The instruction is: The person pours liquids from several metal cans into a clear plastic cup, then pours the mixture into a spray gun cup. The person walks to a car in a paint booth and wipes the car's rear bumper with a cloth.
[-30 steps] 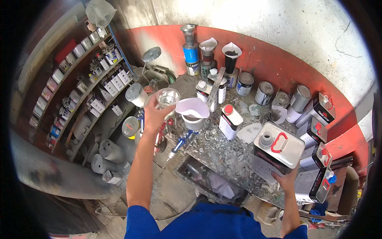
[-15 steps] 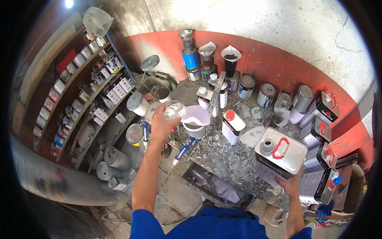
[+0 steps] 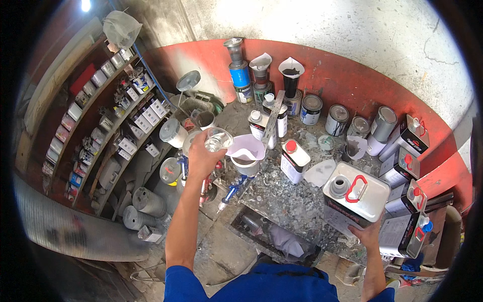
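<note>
In my left hand [image 3: 201, 160] is a clear plastic cup [image 3: 217, 141], gripped by its side and raised over the left part of the bench. Just right of it, a lilac-white paper strainer [image 3: 247, 147] sits on a grey-white tub [image 3: 245, 166]. My right hand [image 3: 366, 233] is wrapped round the lower near side of a large rectangular metal can [image 3: 356, 194] with a red handle and an uncapped spout. Whether that can rests on the bench cannot be made out. A smaller white can [image 3: 295, 161] with a red cap stands between my hands.
A blue spray gun [image 3: 232, 192] hangs at the bench's front edge, beside an open recess [image 3: 274, 236] with crumpled paper. Paint tins [image 3: 337, 121] line the back wall. Several rectangular cans [image 3: 402, 236] crowd the right side. Shelves of tins [image 3: 105, 131] rise at left.
The cup in my left hand has shifted very slightly left. The large can and my right hand have moved a touch to the right; both grips are kept.
</note>
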Tool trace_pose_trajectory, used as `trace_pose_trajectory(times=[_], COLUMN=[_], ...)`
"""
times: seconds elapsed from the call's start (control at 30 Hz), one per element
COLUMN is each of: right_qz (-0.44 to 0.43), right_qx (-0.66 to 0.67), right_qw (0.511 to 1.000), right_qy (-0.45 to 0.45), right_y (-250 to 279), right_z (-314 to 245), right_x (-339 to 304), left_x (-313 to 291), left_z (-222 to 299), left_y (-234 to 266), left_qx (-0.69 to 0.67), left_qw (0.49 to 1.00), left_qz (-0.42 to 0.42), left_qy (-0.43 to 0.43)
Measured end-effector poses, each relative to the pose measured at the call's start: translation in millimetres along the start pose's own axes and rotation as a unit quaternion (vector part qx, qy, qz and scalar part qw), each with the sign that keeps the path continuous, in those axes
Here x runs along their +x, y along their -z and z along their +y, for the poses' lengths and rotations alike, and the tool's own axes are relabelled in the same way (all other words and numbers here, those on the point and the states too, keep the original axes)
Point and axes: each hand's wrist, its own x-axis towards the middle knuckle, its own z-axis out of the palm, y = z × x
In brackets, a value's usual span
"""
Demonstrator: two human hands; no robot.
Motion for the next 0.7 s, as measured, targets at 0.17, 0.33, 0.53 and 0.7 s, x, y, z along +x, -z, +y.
trace_pose_trajectory(times=[0.17, 0.33, 0.53, 0.7], right_qz=[-0.016, -0.008, -0.043, -0.044], right_qx=[-0.005, 0.028, 0.009, 0.068], right_qw=[1.000, 0.999, 0.997, 0.986], right_qy=[-0.009, -0.021, -0.058, -0.147], right_y=[1.7, -0.7, 11.0, 20.4], right_z=[-2.3, -2.6, 22.1, 25.7], right_x=[1.9, 0.3, -10.4, -23.9], left_x=[2.9, 6.5, 9.8, 13.1], left_z=[-0.6, -3.6, -3.8, -1.6], left_y=[1.4, 2.3, 2.5, 1.3], left_qx=[0.034, 0.045, 0.058, 0.036], left_qw=[0.999, 0.998, 0.998, 0.999], left_qz=[0.012, 0.001, -0.010, -0.020], left_qy=[-0.023, -0.032, -0.031, -0.015])
